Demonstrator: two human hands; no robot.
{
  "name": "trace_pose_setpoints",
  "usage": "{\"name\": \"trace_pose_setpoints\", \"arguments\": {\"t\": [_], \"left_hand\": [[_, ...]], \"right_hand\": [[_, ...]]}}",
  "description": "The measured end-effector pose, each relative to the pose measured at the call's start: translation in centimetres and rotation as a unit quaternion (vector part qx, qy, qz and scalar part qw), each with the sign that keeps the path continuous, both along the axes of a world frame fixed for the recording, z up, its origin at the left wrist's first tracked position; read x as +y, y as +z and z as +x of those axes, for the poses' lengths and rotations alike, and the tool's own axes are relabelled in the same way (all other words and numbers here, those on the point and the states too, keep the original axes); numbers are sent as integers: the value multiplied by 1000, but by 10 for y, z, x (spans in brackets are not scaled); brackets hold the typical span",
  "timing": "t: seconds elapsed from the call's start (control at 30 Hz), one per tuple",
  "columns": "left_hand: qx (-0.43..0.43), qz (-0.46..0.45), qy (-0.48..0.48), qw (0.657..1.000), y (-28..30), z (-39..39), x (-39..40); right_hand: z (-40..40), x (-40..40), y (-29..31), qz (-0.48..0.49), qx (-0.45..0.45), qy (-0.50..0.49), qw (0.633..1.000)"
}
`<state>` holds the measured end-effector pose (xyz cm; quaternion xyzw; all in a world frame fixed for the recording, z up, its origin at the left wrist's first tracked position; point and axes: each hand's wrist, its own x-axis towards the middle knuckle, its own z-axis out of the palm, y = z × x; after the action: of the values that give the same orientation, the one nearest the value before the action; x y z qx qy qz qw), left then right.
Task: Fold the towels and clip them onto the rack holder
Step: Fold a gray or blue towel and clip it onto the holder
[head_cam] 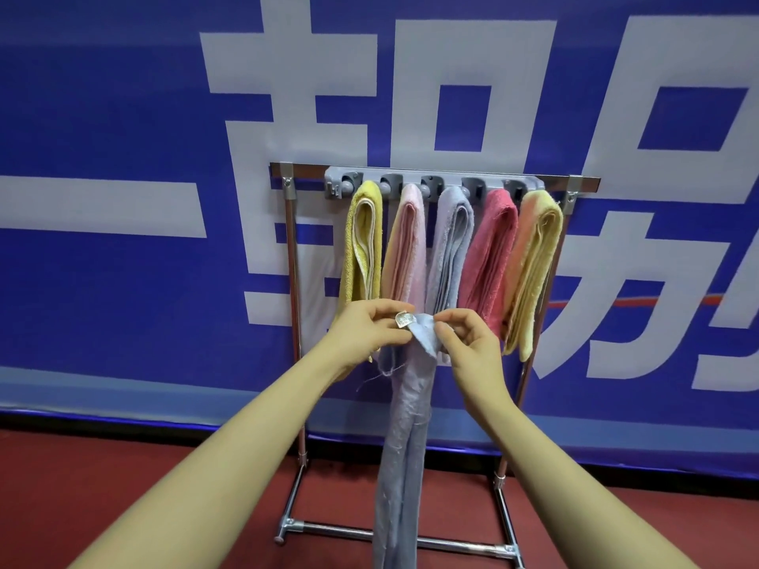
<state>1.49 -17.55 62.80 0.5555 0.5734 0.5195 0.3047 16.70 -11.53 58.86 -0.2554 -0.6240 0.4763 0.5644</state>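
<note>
A grey clip holder is fixed to the top bar of a metal rack. Several folded towels hang clipped from it: yellow, pale pink, light blue, deep pink and peach-yellow. A loose lavender-blue towel hangs down in front of the rack. My left hand pinches its top corner by a small label. My right hand pinches the same corner edge right beside it.
A blue banner with large white characters stands close behind the rack. The floor is dark red. The rack's base bars lie on the floor below the hanging towel.
</note>
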Motion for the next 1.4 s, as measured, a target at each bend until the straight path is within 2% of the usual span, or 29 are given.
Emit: {"name": "trace_pose_setpoints", "arguments": {"t": [0.17, 0.3, 0.57, 0.97, 1.17, 1.23, 1.3, 1.4], "left_hand": [[45, 78, 60, 994, -1, 8, -1], [110, 95, 91, 985, -3, 4, 3], [95, 109, 106, 984, -3, 3, 5], [97, 81, 72, 989, -13, -5, 3], [115, 24, 73, 990, -17, -18, 3], [143, -1, 80, 987, -22, -24, 3], [208, -20, 116, 971, -27, -28, 4], [218, 19, 160, 963, -19, -27, 1]], "right_hand": [[-3, -3, 0, -6, -9, 24, 1000], [-4, -4, 5, -9, 5, 41, 999], [-2, -10, 8, -38, 38, 94, 994], [-1, -2, 23, 69, -47, -3, 996], [-4, 8, 35, 91, -41, -53, 994], [-3, 12, 40, 90, -27, -71, 993], [-2, 15, 45, 90, -19, -85, 992], [2, 21, 46, 97, -29, -109, 989]]}}
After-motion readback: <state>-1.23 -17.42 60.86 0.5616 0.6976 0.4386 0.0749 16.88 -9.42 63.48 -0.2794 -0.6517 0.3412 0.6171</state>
